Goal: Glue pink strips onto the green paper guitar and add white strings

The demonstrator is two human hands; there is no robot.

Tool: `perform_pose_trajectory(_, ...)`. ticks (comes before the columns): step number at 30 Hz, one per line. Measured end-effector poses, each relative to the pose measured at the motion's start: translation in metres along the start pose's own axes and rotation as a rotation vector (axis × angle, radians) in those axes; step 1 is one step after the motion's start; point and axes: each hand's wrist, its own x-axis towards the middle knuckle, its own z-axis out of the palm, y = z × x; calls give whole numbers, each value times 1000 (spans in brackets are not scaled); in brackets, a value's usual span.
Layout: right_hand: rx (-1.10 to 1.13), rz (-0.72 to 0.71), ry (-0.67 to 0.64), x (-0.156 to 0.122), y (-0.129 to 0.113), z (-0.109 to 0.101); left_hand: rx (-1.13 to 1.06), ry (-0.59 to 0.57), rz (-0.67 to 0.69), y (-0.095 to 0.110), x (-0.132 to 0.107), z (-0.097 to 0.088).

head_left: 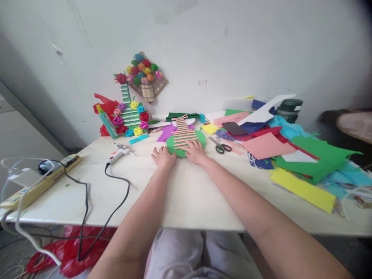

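Observation:
A green paper disc [200, 140] lies on the white table [186, 193], with several pink strips [183, 133] laid across it in rows. My right hand [196, 151] rests flat on the disc's near edge, fingers spread over the lower strips. My left hand [162, 157] lies at the disc's left rim with its fingers curled down on the table; nothing shows in it.
A glue gun [118, 153] with a black cord lies left of my hands, a power strip [43, 178] further left. Scissors [220, 146], a dark phone [234, 128] and loose coloured paper sheets [314, 159] fill the right. Paper-flower crafts [130, 116] lean on the wall.

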Motion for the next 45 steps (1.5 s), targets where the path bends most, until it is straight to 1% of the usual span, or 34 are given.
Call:
perform_pose_trajectory(3,14,-10,8,1,0,0,-3,-19,2,0,0,0)
perform_pose_trajectory(5,50,-2,52,2,3,-2,-3,-29,-4,0,1,1)
perform_pose_trajectory(9,128,103,159,2,9,-5,-1,-36,-11,1,2,1)
perform_pose_trajectory(11,141,120,187,1,10,-5,-1,-34,-10,1,1,1)
perform_pose_trajectory(14,126,79,187,0,6,-4,1,-31,-3,2,1,0)
perform_pose_trajectory(17,99,-24,154,-1,0,-5,3,-27,3,1,0,0)
perform_pose_trajectory(18,90,-40,158,-2,-1,-7,6,-28,2,1,0,0)
perform_pose_trajectory(19,79,-27,174,-3,0,-9,9,-30,0,1,0,1)
perform_pose_trajectory(20,64,22,199,-4,3,-12,12,-33,-1,1,1,1)
perform_pose_trajectory(21,45,106,233,-5,7,-16,14,-34,-1,1,1,1)
perform_pose_trajectory(25,-44,482,312,-13,38,-27,28,-9,32,1,0,0)
perform_pose_trajectory(26,-45,549,330,-15,47,-29,32,3,51,2,0,-1)
perform_pose_trajectory(28,-13,602,340,-19,60,-30,44,23,104,3,0,0)
perform_pose_trajectory(31,35,577,271,-21,69,-28,64,40,195,4,-1,2)
perform_pose_trajectory(35,73,461,225,-19,67,-26,82,30,267,5,-3,6)
perform_pose_trajectory(41,94,255,185,-18,66,-28,93,-7,282,5,-2,8)
perform_pose_trajectory(43,95,222,147,-20,67,-28,94,-17,276,5,-2,9)
perform_pose_trajectory(45,94,221,104,-21,66,-26,93,-24,273,5,-2,9)
